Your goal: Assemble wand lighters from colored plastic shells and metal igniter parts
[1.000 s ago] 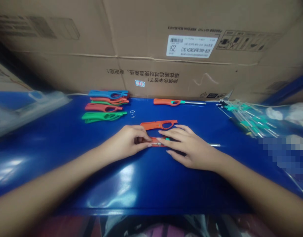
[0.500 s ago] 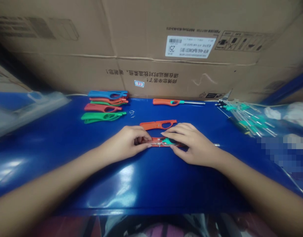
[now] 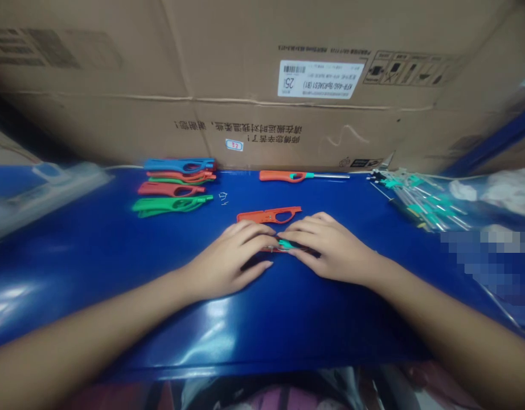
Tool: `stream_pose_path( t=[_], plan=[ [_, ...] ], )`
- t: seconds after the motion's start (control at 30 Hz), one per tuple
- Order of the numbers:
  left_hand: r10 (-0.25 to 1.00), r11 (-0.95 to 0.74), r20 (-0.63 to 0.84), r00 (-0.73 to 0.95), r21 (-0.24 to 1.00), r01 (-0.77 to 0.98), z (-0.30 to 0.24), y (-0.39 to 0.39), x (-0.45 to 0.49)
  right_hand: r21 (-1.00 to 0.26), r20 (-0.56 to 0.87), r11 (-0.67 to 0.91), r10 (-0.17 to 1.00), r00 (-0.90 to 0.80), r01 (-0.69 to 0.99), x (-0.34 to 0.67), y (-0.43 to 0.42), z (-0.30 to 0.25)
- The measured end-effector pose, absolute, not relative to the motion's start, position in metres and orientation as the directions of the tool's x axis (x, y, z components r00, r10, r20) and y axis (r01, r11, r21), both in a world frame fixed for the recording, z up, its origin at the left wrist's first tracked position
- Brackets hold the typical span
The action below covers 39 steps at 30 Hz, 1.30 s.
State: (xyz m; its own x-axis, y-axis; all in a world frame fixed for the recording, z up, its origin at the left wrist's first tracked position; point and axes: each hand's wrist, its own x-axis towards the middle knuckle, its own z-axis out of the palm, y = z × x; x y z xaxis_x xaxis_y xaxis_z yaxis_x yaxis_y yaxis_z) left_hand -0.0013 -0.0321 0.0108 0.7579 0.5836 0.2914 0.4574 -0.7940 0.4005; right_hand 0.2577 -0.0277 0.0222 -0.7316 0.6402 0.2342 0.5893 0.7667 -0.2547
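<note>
Between my hands lies an orange lighter shell half (image 3: 269,249), mostly covered by my fingers. A teal trigger piece (image 3: 284,244) sits in it. My right hand (image 3: 331,247) grips the shell's right part between thumb and fingers. Over its left part, my left hand (image 3: 234,253) reaches with its fingers lying above the shell and its thumb held apart in front. Whether the left fingertips touch the trigger is hard to tell. Just behind my hands rests a matching empty orange shell half (image 3: 251,217), with a trigger-guard opening at its right end.
Blue, red, orange and green shell halves (image 3: 177,188) lie stacked at the back left, beside small white pieces (image 3: 223,198). A whole orange lighter (image 3: 282,176) rests at the back. Metal rods with teal parts (image 3: 420,196) pile at right. A cardboard box (image 3: 228,68) walls the back.
My left hand has loosened its pinch on the shell's left part; its fingers now stretch right over it and the thumb has come away. My right hand stays on the shell.
</note>
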Motion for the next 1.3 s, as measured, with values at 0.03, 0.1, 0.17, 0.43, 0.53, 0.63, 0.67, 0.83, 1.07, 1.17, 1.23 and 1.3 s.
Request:
stream_pose_path(
  t=[0.03, 0.1, 0.17, 0.43, 0.53, 0.63, 0.67, 0.83, 1.07, 1.17, 1.23, 1.3],
  plan=[
    [0.574, -0.797, 0.27, 0.773, 0.399, 0.453, 0.009, -0.032, -0.001, -0.261, 0.235, 0.764, 0.643, -0.729, 0.589, 0.258, -0.027, 0.022],
    [0.569, -0.797, 0.244, 0.786, 0.4, 0.453, 0.006, -0.032, -0.001, -0.287, 0.237, 0.757, 0.65, -0.722, 0.587, 0.257, -0.027, 0.021],
    [0.576, -0.789, 0.236, 0.783, 0.41, 0.457, 0.004, -0.031, -0.002, -0.319, 0.241, 0.748, 0.658, -0.713, 0.582, 0.257, -0.027, 0.02],
    [0.585, -0.777, 0.265, 0.766, 0.456, 0.435, 0.002, -0.031, -0.003, -0.337, 0.244, 0.764, 0.635, -0.733, 0.55, 0.254, -0.027, 0.018],
    [0.582, -0.777, 0.277, 0.764, 0.466, 0.423, 0.002, -0.031, -0.002, -0.283, 0.251, 0.786, 0.614, -0.749, 0.55, 0.255, -0.026, 0.017],
    [0.578, -0.777, 0.275, 0.768, 0.472, 0.416, 0.001, -0.03, -0.002, -0.259, 0.254, 0.8, 0.597, -0.761, 0.541, 0.257, -0.025, 0.017],
    [0.578, -0.777, 0.275, 0.769, 0.472, 0.416, 0.001, -0.03, -0.002, -0.263, 0.253, 0.8, 0.597, -0.762, 0.539, 0.257, -0.025, 0.017],
    [0.569, -0.786, 0.285, 0.771, 0.465, 0.408, 0.001, -0.03, -0.003, -0.342, 0.236, 0.767, 0.629, -0.741, 0.543, 0.257, -0.025, 0.017],
    [0.542, -0.808, 0.292, 0.788, 0.439, 0.392, -0.002, -0.027, -0.005, -0.382, 0.204, 0.762, 0.621, -0.757, 0.522, 0.26, -0.026, 0.022],
    [0.536, -0.813, 0.303, 0.788, 0.437, 0.385, -0.001, -0.027, -0.005, -0.348, 0.208, 0.777, 0.609, -0.765, 0.524, 0.26, -0.026, 0.024],
    [0.535, -0.815, 0.305, 0.788, 0.433, 0.386, 0.0, -0.028, -0.004, -0.311, 0.22, 0.795, 0.593, -0.774, 0.521, 0.26, -0.026, 0.025],
    [0.536, -0.816, 0.304, 0.788, 0.425, 0.391, 0.0, -0.028, -0.004, -0.269, 0.229, 0.811, 0.577, -0.784, 0.519, 0.26, -0.027, 0.027]
  ],
)
